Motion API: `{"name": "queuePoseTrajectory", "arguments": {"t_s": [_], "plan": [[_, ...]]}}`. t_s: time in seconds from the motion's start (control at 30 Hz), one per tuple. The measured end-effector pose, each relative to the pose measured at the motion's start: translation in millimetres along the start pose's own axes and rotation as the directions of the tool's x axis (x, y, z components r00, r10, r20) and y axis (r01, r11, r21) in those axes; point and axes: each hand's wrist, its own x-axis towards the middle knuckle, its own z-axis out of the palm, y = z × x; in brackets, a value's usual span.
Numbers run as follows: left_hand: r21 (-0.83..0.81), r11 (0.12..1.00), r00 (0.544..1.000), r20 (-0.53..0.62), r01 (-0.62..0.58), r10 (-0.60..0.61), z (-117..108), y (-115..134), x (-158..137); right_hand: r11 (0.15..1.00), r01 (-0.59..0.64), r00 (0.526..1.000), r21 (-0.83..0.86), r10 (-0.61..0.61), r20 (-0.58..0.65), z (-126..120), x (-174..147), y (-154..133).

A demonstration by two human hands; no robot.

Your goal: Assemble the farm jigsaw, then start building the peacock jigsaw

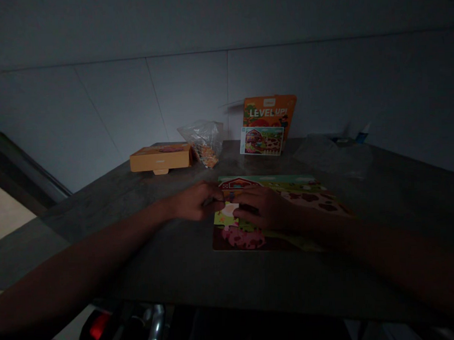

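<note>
A farm-scene jigsaw puzzle (295, 187) lies flat on the grey table, with a red barn at its top left and a pink spotted pig at its bottom left. A brighter puzzle piece (226, 217), light green with a pale round shape, sits at its left edge between my hands. My left hand (198, 201) is closed, its fingertips at the upper left edge of this piece. From the other side my right hand (268, 206) reaches over the puzzle, fingers bent and tips on the piece's right edge. Both hands cover parts of the picture, and the dim light hides the piece's exact fit.
Toward the back stand an orange box (161, 160) and a clear bag (207, 146) with puzzle pieces. An upright orange "LEVEL UP!" package (271, 110) leans near the wall, a picture card (263, 141) before it. A crumpled plastic bag (333, 155) lies at the right.
</note>
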Motion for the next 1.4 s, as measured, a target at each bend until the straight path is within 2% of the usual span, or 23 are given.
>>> {"name": "queuePoseTrajectory", "arguments": {"t_s": [0.47, 0.7, 1.03, 1.23, 1.4], "plan": [[0.078, 0.997, 0.999, 0.047, -0.025, 0.021, -2.0, 0.4, 0.9, 0.999, 0.053, 0.999, -0.015, -0.053, -0.003, 0.7, 0.5, 1.5], [0.086, 0.996, 0.998, 0.068, -0.023, 0.017, -1.0, -1.4, 1.7, 0.999, 0.02, 1.0, -0.045, -0.019, 0.017, 2.5, -0.8, 3.5], [0.153, 0.988, 0.991, 0.13, 0.013, -0.033, 2.5, -5.8, 0.9, 0.997, -0.046, 0.99, -0.067, 0.054, 0.129, 1.7, -2.0, 4.4], [0.189, 0.982, 0.993, 0.111, 0.006, -0.028, -0.9, 0.6, 1.6, 0.996, -0.051, 0.99, -0.068, 0.059, 0.127, 1.5, -1.8, 2.9], [0.247, 0.968, 0.993, 0.097, 0.045, -0.071, -2.4, 2.6, 1.2, 0.997, -0.056, 0.988, -0.059, 0.064, 0.138, 0.6, -0.9, 2.7]]}}
